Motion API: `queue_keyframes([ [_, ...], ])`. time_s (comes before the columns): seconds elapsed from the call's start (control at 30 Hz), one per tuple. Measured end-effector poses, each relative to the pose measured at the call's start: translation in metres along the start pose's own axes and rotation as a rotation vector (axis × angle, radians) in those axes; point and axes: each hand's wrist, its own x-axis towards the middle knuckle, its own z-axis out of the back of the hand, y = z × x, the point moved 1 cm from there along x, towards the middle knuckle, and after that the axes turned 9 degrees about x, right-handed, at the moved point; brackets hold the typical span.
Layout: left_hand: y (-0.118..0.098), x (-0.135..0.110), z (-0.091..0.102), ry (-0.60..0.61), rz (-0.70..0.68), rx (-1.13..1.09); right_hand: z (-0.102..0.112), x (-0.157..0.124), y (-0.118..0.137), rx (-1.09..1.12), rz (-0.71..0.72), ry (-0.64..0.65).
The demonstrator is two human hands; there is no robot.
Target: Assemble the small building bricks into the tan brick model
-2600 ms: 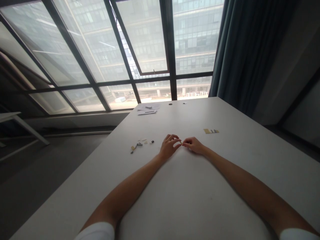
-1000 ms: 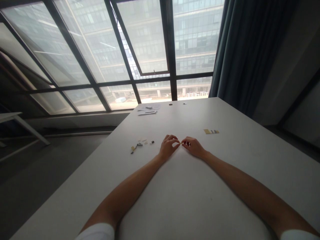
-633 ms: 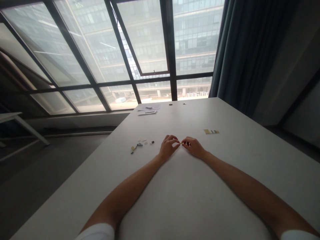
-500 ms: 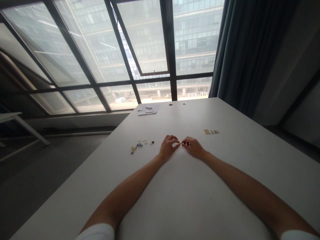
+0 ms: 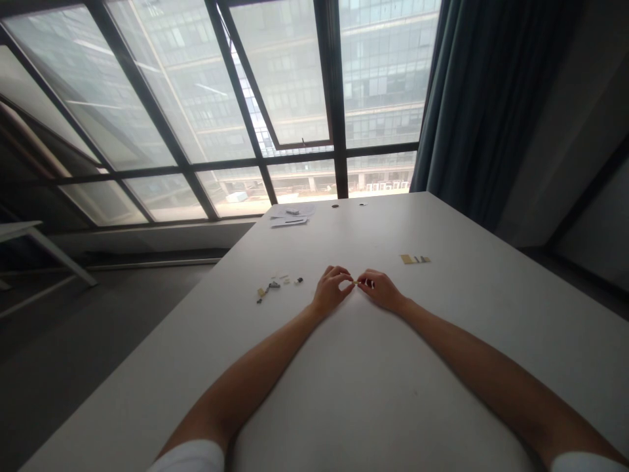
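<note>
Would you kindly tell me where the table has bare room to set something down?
The table is free between the forearms, and from the yellow strip to the right edge. It's crowded around the small parts, and at the yellow piece between left hand and right hand.

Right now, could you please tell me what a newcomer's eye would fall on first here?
Probably the bright, dark-framed windows across the upper left and middle, with a dark bluish curtain to their right. Next, near the picture's centre, the left hand and right hand pinch a tiny yellowish piece between them over the white table.
</note>
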Motion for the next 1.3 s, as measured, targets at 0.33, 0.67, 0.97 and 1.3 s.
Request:
queue_keyframes([
  [0.33, 0.0025, -0.0009, -0.0013, -0.006, 0.012, 0.006, -0.0014, -0.0004, -0.0031, 0.021, 0.007, -0.015],
  [0.67, 0.0018, -0.0003, -0.0012, 0.006, 0.016, 0.005, -0.0012, 0.0002, -0.0036, 0.024, 0.016, -0.010],
  [0.97, 0.0028, -0.0010, -0.0016, 0.010, 0.013, 0.001, -0.0010, 0.0003, -0.0021, 0.036, 0.017, -0.013],
  [1.3, 0.0031, -0.0012, -0.0021, 0.018, 0.025, 0.003, 0.0004, 0.0005, 0.0012, 0.043, 0.005, -0.007],
])
